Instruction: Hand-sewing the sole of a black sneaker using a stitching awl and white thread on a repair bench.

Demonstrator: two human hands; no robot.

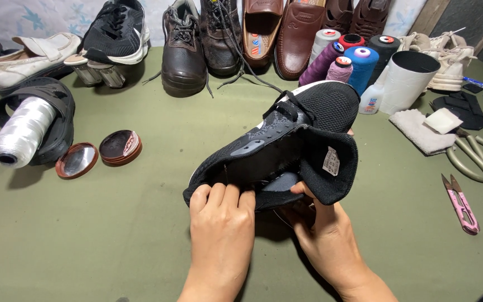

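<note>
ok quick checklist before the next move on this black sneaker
1. Left hand grips the black sneaker at the heel collar: ok.
2. Right hand supports the sneaker from below, thumb inside the opening: ok.
3. Tongue folded out, opening exposed: ok.
4. Needle or thread in the fingers: cannot tell.
5. Pink thread snips lying on the table at right, clear of both hands: ok.
6. Thread spools upright behind the sneaker: ok.
</note>
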